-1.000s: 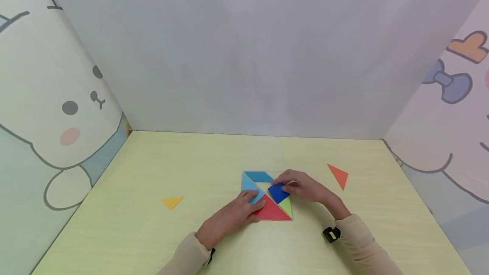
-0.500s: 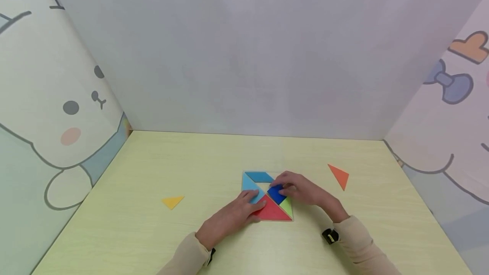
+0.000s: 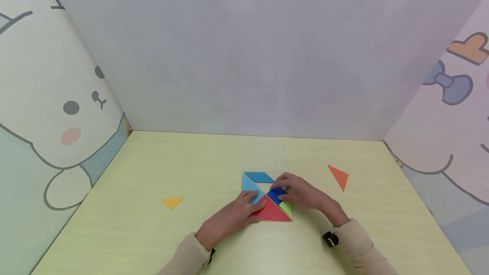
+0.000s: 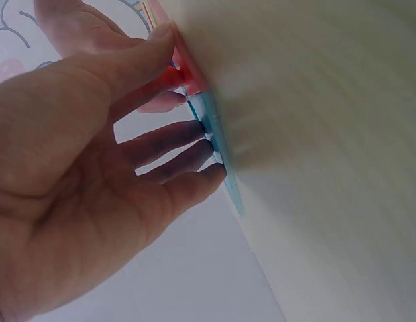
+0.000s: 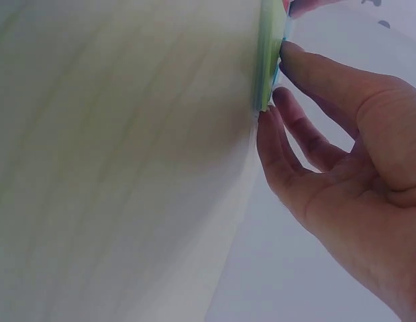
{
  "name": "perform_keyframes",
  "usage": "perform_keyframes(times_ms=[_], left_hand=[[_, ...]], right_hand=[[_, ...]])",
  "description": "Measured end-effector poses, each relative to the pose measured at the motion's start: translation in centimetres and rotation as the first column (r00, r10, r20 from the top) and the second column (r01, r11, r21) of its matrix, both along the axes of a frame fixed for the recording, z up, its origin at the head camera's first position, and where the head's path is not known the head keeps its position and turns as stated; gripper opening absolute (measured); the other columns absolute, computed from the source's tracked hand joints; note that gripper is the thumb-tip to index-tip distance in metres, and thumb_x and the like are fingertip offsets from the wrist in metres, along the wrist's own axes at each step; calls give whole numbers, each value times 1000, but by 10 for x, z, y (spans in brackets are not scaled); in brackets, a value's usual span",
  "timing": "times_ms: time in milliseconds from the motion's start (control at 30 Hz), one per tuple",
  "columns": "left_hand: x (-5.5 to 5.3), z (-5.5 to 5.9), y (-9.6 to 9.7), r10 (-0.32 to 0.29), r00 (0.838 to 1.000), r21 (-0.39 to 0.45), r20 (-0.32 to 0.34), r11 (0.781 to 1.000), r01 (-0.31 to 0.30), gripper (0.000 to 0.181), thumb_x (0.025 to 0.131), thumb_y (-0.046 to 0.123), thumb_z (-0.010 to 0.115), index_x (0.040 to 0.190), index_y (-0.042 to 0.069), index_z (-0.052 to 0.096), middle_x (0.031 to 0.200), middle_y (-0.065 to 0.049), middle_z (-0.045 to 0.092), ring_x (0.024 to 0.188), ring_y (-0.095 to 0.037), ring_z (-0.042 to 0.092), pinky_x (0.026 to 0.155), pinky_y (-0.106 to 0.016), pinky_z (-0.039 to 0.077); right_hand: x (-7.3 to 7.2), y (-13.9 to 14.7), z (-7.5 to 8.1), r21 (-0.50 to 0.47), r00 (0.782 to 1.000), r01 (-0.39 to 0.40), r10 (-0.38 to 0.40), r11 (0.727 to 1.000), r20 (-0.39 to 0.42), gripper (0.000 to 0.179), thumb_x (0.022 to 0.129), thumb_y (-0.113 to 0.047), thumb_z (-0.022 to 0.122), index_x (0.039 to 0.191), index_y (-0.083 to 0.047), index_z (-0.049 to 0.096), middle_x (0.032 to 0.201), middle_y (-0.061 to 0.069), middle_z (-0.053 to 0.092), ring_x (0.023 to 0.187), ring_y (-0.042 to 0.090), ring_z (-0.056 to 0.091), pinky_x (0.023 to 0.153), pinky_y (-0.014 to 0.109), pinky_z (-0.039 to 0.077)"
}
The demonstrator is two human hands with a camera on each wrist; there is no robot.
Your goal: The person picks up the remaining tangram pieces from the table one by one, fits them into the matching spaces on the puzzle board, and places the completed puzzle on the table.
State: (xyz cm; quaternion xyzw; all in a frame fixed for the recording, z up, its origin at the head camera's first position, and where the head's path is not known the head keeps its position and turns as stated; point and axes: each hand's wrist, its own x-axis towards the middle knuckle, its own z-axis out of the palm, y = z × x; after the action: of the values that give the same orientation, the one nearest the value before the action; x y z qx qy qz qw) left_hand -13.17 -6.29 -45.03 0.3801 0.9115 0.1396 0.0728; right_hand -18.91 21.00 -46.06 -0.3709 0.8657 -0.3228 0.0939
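Note:
Tangram pieces lie together mid-table. My left hand rests on the light blue triangle and the red triangle, fingers extended; the left wrist view shows its fingertips along their edge. My right hand holds the dark blue square between thumb and fingers. This square lies against the red triangle's slanted side, beside the light green triangle, partly hidden by the hand. A blue parallelogram forms the far edge. In the right wrist view, the thumb is over the pieces.
A yellow triangle lies apart on the left of the pale wooden table. On the right lies an orange triangle. Cloth walls with cartoon prints stand behind and at both sides.
The dark blue square has turned slightly and moved in against the red triangle, the right hand's fingers following it. The left hand has stayed where it was.

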Motion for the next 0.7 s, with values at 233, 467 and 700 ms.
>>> perform_keyframes(times_ms=[233, 467, 700], left_hand=[[1, 2, 0, -6, 1000, 4, -1, 1000, 6, 51, 100, 27, 67, 148, 13, 57, 151, -15, 48, 139, -31, 45, 102, -31, 52], [1, 3, -1, -2, 1000, 3, 17, 1000, 2, 52, 100, 28, 67, 149, 14, 56, 152, -15, 48, 139, -31, 45, 101, -32, 52], [1, 2, -1, -4, 1000, 7, 14, 1000, 4, 51, 100, 28, 67, 148, 14, 57, 152, -15, 47, 140, -30, 44, 102, -32, 52]], right_hand=[[3, 3, 1, 36, 999, -19, 18, 999, 29, 35, 97, -11, 72, 131, -4, 66, 131, 15, 60, 120, 34, 57, 94, 42, 57], [8, 7, 5, 60, 995, -31, 26, 998, 96, 42, 97, -14, 72, 137, -4, 61, 141, 16, 53, 130, 40, 50, 97, 44, 56], [14, 7, 7, 89, 996, -54, 46, 995, 82, 47, 100, -16, 69, 143, -1, 57, 147, 20, 49, 134, 43, 45, 101, 47, 53]])
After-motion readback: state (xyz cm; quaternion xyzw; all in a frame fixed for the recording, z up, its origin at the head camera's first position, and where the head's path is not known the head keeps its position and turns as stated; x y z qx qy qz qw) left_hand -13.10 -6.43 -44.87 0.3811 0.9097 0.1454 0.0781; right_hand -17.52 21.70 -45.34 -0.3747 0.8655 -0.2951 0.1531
